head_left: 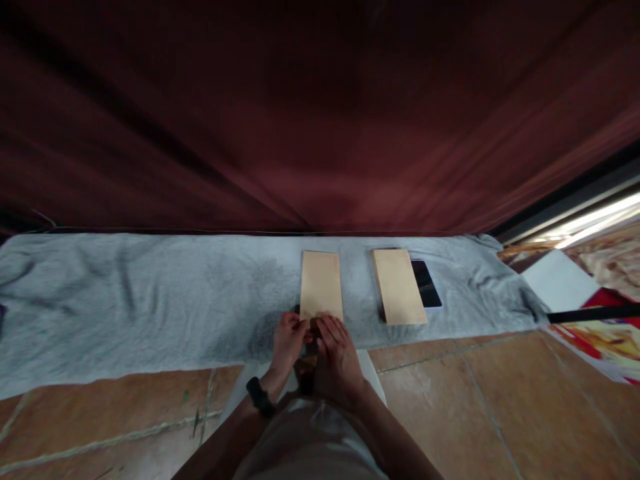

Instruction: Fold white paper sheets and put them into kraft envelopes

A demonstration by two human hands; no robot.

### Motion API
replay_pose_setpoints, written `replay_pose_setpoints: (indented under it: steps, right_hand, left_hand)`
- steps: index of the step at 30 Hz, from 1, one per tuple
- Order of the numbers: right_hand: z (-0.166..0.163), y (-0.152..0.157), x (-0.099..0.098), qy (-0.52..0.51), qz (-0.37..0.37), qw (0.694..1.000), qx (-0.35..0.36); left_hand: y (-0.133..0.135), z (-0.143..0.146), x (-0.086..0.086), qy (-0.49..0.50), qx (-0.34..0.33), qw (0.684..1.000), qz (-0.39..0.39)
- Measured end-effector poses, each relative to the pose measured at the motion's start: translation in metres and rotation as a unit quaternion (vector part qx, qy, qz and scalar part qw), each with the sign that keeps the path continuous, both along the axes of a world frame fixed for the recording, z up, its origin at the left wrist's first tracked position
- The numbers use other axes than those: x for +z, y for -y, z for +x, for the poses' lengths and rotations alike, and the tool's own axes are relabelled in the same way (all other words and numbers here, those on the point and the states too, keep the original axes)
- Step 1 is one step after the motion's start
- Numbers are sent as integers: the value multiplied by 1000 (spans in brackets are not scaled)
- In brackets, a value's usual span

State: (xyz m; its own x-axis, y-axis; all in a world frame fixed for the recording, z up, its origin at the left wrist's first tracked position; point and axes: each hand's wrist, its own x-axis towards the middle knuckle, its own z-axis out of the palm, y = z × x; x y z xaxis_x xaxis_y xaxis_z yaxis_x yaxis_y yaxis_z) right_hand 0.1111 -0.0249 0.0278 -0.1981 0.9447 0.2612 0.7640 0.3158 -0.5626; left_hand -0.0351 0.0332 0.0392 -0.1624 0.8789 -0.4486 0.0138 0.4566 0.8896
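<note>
A tan envelope lies lengthwise on a grey cloth right in front of me. My left hand pinches its near left corner with bent fingers. My right hand rests beside it, fingertips on the envelope's near edge, fingers curled over something dark that I cannot make out. A black band sits on my left wrist. A second stack of tan envelopes lies to the right, untouched.
A dark phone or tablet lies beside the right stack. A dark red curtain hangs behind the cloth. Brown floor tiles run in front. White paper and colourful printed sheets lie at the far right.
</note>
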Motion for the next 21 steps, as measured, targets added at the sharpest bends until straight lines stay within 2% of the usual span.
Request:
replay_pose_setpoints:
  steps: [6,8,10,12,14,17,19,21]
  right_hand:
    - [-1,7,-5,62,2,997,44]
    - [3,8,-4,65,5,997,50]
    - [5,9,-2,68,3,996,53]
    - [6,9,1,70,2,996,52]
    - [5,9,1,71,4,996,50]
    - [4,9,-1,76,15,996,53]
    - [4,9,-1,77,20,995,52]
    - [6,11,0,76,19,996,45]
  left_hand:
    - [2,0,7,-24,-33,999,1]
    - [5,-3,10,-83,-68,994,16]
    - [11,-8,10,-188,-109,975,45]
    - [20,-13,7,-309,-151,934,101]
    - [30,-16,2,-389,-211,876,190]
    - [40,-17,-8,-429,-301,783,336]
    - [42,-17,-14,-457,-327,735,380]
    - [41,-19,-18,-485,-339,703,395]
